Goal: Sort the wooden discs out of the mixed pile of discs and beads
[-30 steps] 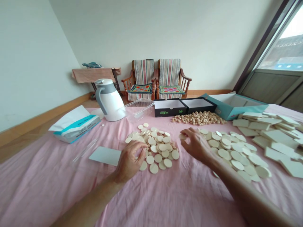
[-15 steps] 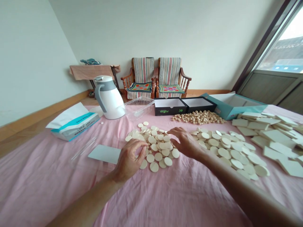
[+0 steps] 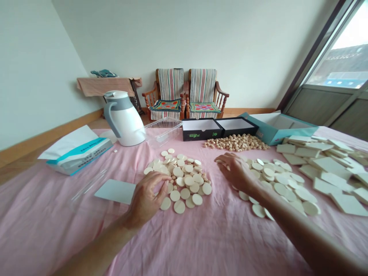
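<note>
My left hand (image 3: 148, 195) rests at the left edge of a pile of pale round wooden discs (image 3: 185, 194). Its fingers are curved, the thumb a little apart from the index finger, and no held thing shows between them. To the right, my right hand (image 3: 234, 170) is closed, with a pale wooden disc (image 3: 224, 165) partly showing under its fingertips. This hand is over the left side of a second pile of discs (image 3: 280, 188). Some small wooden beads show among the discs of the first pile.
Wooden beads (image 3: 237, 142) lie before two black boxes (image 3: 201, 134). Square wooden tiles (image 3: 330, 165) and a teal box (image 3: 283, 134) are at the right. At the left are a white jug (image 3: 126, 124), a tissue pack (image 3: 80, 155), a white card (image 3: 115, 191) and a clear plastic tray (image 3: 163, 132).
My right hand has moved right, off the first disc pile to the second, with a disc in its fingers. My left hand stays beside the first pile. The view has shifted slightly.
</note>
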`<state>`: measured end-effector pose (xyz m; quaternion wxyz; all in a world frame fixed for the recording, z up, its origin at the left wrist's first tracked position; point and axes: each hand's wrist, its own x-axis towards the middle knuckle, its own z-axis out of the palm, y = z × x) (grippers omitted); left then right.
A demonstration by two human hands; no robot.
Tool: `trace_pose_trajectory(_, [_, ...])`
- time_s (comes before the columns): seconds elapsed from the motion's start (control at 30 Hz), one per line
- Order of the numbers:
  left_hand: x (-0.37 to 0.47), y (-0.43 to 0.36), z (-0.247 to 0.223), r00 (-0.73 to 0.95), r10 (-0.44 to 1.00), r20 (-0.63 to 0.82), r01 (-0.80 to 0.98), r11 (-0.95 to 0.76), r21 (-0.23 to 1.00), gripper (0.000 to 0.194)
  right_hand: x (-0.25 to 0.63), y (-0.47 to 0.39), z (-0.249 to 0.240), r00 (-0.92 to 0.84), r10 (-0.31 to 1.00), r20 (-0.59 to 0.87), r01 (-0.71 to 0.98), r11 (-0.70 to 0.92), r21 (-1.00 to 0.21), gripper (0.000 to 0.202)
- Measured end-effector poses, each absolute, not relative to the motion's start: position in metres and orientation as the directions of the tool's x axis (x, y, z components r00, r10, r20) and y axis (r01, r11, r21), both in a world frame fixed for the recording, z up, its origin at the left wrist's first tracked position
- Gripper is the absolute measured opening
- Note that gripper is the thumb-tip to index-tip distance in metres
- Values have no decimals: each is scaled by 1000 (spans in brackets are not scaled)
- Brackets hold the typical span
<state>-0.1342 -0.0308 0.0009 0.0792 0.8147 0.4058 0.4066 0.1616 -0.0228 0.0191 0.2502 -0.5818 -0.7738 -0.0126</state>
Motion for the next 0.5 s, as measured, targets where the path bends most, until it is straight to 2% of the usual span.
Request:
trace_pose_trajectory(0.13, [-134,-29,0,336,727,599,605,-654,455,15,209,-45,26,-24,907,421,998,45,-38,22])
trace_pose_trajectory(0.2, [-134,-29,-1,337,736,587,605,-647,463,15,218,-51,28,23,897,442,998,-43,36,21])
trace_pose_trajectory(0.27, [-135,-28,-2,336,741,581,608,-642,467,15,212,-50,30,-15,896,443,1000,21,-7,22])
trace_pose_trajectory(0.4, [-135,-29,-2,326,741,587,617,-637,462,15,171,-23,28,-210,902,377,911,320,-259,25])
trace_pose_trajectory(0.5, [-134,-29,0,318,744,588,616,-634,468,15,138,6,17,-273,910,312,873,371,-317,30])
